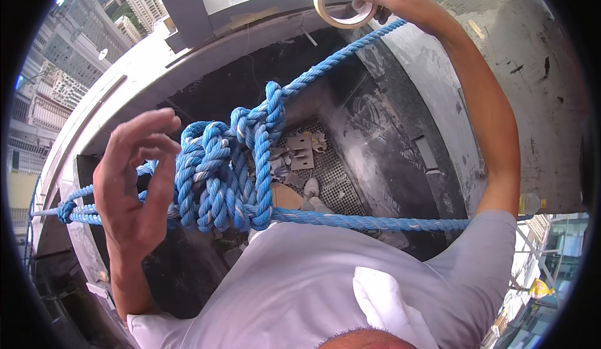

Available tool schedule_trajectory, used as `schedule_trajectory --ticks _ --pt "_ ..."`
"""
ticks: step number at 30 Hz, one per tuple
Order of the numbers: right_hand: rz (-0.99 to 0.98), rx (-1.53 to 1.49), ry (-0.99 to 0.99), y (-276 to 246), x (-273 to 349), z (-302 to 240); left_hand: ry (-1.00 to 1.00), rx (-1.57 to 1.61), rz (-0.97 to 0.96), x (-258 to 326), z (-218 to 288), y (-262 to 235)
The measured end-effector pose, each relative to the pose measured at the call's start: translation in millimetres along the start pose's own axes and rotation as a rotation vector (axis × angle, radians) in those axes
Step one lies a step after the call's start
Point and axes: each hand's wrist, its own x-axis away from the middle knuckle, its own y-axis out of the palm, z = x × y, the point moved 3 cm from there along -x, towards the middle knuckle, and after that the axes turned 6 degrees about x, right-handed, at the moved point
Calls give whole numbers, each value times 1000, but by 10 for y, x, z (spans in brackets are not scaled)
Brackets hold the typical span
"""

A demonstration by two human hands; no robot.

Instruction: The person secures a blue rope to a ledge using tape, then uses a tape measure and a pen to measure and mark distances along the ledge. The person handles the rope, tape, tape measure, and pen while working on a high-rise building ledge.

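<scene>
The right grip [400,0] is closed on the rim of a cream roll of tape [349,23], thumb on the near face, held up at the far side, right of centre. The roll lies just left of the knuckles, jutting out from the fingers. The left grip [138,183] is loosely curled with a gap between thumb and fingers, and I see nothing in it; it hovers just left of a thick knotted bundle of blue rope [213,174], and whether it touches the strands behind it I can't tell. The fingers behind the roll are partly hidden, the slanting rope line is lost at the right grip, and the near line disappears by the right sleeve [476,255]. The roll, a ring, has no long axis; its open hole faces up toward the wearer's head. The rope runs mainly left to right: one line slants from the bundle to the far right, another crosses nearly level, and strands lead left past the wrist to a small knot [66,211]. Below, cardboard scraps [302,152] litter the floor near a dusty shoe [311,187]; a white cloth [382,292] hangs over the pale shirt [300,267], and tall buildings [69,105] stand beyond, far left.
</scene>
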Motion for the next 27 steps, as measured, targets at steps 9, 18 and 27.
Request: schedule_trajectory --ticks 9,18,27 --pt "-321 -387 -333 505 -912 94 -173 677 -217 -1759 -324 1397" --pt "-53 609 336 170 -2157 2963 -60 110 -298 -2155 -886 1677" --pt "-190 638 516 111 -1715 2977 -170 166 -463 -2385 -1071 1828"
